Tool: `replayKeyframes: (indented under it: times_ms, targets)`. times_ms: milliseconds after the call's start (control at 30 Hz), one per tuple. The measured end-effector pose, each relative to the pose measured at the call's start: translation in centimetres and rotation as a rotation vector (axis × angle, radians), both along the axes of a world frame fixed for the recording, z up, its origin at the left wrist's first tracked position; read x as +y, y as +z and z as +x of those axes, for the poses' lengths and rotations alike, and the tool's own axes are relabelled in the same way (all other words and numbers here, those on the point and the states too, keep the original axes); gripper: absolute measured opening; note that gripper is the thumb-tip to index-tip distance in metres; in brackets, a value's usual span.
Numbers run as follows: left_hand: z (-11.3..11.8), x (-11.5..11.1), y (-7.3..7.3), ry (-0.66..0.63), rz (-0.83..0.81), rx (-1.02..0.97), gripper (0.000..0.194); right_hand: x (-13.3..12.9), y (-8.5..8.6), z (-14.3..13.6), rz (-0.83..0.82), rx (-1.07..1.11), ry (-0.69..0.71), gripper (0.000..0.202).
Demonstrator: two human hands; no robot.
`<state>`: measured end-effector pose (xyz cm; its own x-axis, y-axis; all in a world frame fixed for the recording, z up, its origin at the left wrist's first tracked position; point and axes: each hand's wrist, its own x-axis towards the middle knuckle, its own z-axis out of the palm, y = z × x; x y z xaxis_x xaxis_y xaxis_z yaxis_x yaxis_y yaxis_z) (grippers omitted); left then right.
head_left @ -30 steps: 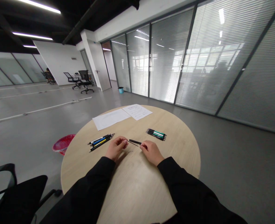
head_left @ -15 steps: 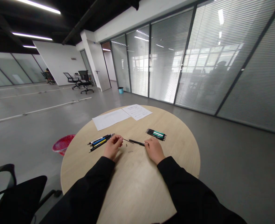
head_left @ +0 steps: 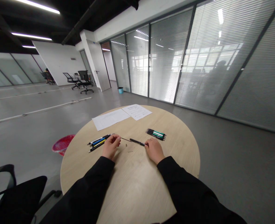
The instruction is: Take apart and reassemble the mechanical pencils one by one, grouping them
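Observation:
My left hand (head_left: 111, 145) is closed, thumb and fingertips pinching a thin dark pen refill (head_left: 126, 139) that points to the right. My right hand (head_left: 154, 150) grips the black pen barrel (head_left: 137, 142) by its right end. The refill's far tip lies close to the barrel's left end; whether they touch I cannot tell. Below them on the wood sit a small cone-shaped pen tip (head_left: 126, 145) and a tiny spring-like piece (head_left: 130, 151). Several pens (head_left: 98, 142) in black, blue and yellow lie beside my left hand, partly covered by it.
Beyond my right hand, several green, white and black pens (head_left: 156, 134) lie in a row. Two printed sheets (head_left: 111, 118) rest at the far side of the round table (head_left: 137, 183). A red basket (head_left: 62, 144) and a black chair (head_left: 16, 196) stand on the left.
My left hand has shifted slightly left with the refill, drawing its tip back toward the barrel's open-looking left end. My right hand and the barrel have barely moved.

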<state>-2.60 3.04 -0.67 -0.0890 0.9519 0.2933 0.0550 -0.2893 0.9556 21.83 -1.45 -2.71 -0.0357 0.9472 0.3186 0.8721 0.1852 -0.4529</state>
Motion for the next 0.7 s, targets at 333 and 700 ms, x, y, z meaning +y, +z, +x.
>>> replayKeyframes:
  times_ms: [333,700]
  targets:
    - [-1.9,0.9,0.3,0.166,-0.021,-0.098,0.037,0.7,-0.7,0.6,0.015,0.287,-0.003,0.010]
    - [-2.3,1.0,0.7,0.217,-0.073,-0.186,0.042,1.1,-1.2,0.6,0.072,0.497,0.101,0.012]
